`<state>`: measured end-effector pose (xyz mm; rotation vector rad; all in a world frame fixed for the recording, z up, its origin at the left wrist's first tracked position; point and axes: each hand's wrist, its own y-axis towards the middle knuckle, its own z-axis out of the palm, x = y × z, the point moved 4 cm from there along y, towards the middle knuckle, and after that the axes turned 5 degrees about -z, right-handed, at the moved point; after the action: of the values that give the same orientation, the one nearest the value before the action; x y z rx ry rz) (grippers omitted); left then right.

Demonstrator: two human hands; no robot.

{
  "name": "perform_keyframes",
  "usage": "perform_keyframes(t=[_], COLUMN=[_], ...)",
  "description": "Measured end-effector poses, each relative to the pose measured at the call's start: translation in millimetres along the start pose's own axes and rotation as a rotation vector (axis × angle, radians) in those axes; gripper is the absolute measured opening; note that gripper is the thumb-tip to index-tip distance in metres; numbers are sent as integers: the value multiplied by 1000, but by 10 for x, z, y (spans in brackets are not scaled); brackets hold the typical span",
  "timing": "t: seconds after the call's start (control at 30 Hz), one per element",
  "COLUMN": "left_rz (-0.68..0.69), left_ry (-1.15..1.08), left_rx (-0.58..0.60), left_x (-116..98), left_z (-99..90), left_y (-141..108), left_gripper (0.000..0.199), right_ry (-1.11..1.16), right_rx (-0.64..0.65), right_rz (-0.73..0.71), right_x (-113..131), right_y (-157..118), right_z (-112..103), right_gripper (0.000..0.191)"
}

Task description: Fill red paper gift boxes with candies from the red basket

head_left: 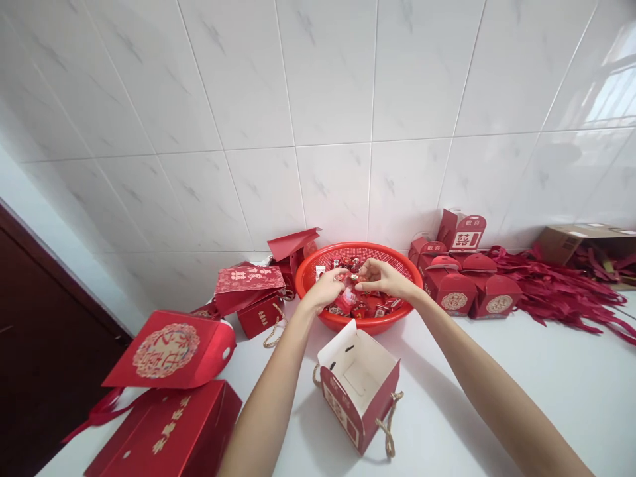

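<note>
Both hands are over a red plastic basket (360, 326) of wrapped candies (361, 309). My left hand (325, 290), at the basket's left side, has its fingers curled round a pinkish-red wrapped candy (348, 295). My right hand (385, 278) reaches in from the right, with thumb and fingers bent toward each other over the candies; whatever lies between its fingertips is too small to make out. In front of the basket stands an open red box (362, 384) with a white inside and twisted rope handles; no candy shows in it.
Red boxes and bags (169, 351) are piled at the left, with more boxes (261, 311) behind. Closed small boxes (450, 285) stand right of the basket. Dark red ribbons (556, 291) and a cardboard box (571, 242) lie farther right. A tiled wall (332, 179) rises behind.
</note>
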<state>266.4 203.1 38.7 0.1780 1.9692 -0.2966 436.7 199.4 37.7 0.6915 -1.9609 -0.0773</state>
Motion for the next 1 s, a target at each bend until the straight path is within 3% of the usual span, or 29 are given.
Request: perform_keyframes(t=[0.07,0.17,0.27,0.43,0.5,0.6,0.77,0.87,1.0], left_rz=[-14,-15,21,90,113,145,184,197,199], left_ry=[-128,-273,-356,-430,-445,-456,-460,-453,-405], left_rx=[14,41,34,-128,-220,-335,-435,-486,-557], left_x=[-26,-60,-66,4,37,63,38,30,54], left_z=[-43,-75,-73,-82,-106,-144,-166,-172,-198], left_y=[-15,-45,-44,60,99,108,37,8,8], left_gripper=[52,34,27,29,27,21,13,12,7], right_ry=[-2,-39,-52,-70,-112,-188,-268,-288,-275], right_rx=[-48,-95,-77,-51,20,249,563,656,681], right_rz=[-22,-55,-80,-49,-6,47,30,26,46], right_x=[36,130,218,144,55,-46,-37,-21,-23], right_y=[-8,-36,-66,-61,-43,-30,-32,-30,-27], right_z=[10,40,83,60,66,158,336,381,389], right_gripper=[48,48,44,32,29,25,24,21,22])
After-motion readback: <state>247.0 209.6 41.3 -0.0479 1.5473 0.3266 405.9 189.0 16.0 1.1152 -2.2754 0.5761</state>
